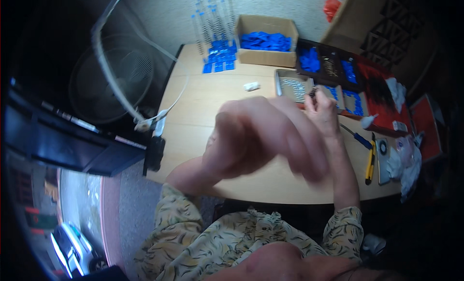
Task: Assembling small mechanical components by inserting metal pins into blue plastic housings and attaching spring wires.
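Note:
My left hand (263, 136) is raised close to the camera over the table's middle, its fingers curled but smeared by motion; whether it holds anything is hidden. Farther off, my right hand (321, 111) is closed at the edge of the small trays. A dark coil spring (313, 92) shows at its fingertips. Just beyond lies an open tray of small silvery parts (293, 87). Beside the right hand are compartments of small blue pieces (353, 103). At the far left of the table, several upright springs (208, 27) rise near a group of blue blocks (220, 56).
A cardboard box (267, 57) of blue pieces stands at the back. A small white object (251, 86) lies mid-table. A blue-handled tool (362, 140), a yellow utility knife (370, 165) and plastic bags (406, 157) lie at right. A white cable (104, 53) hangs at left, near a fan (111, 78).

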{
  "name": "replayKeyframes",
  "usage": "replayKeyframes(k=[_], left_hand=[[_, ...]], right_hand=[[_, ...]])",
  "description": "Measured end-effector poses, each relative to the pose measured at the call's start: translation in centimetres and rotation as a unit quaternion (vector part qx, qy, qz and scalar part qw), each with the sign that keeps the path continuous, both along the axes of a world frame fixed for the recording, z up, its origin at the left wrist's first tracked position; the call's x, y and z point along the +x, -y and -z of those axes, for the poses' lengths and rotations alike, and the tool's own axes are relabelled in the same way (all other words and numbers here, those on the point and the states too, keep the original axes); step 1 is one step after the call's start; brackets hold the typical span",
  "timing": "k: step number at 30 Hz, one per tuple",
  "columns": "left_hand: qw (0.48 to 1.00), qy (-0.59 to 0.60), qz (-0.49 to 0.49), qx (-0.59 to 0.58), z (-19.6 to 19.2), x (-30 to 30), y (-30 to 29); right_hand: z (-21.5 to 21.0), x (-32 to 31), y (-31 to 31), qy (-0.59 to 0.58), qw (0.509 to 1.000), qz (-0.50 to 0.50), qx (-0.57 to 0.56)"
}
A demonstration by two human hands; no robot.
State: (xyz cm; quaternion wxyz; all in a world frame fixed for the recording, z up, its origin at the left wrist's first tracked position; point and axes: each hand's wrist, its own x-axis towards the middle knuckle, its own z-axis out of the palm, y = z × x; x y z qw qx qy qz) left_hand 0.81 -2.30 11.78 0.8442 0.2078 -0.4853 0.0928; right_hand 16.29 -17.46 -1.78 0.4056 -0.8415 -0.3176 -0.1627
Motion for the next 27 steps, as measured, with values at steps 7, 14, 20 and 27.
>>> replayKeyframes(k=[7,14,20,27], left_hand=[[0.992,0.061,0.038,0.105,-1.4,-1.7,5.6],[0.945,-0.016,0.182,0.273,0.5,-4.0,8.1],[0.917,-0.03,-0.068,0.392,-1.6,-1.7,1.3],[0.899,0.174,-0.319,0.244,-5.8,-3.1,-3.7]], right_hand=[[0.3,0.0,0.1,0.004,1.0,-0.008,-0.003],[-0.1,-0.9,0.4,-0.024,1.0,-0.002,0.014],[-0.2,0.5,0.9,0.009,1.0,0.004,0.019],[-0.2,0.8,-0.2,-0.005,0.999,-0.02,0.047]])
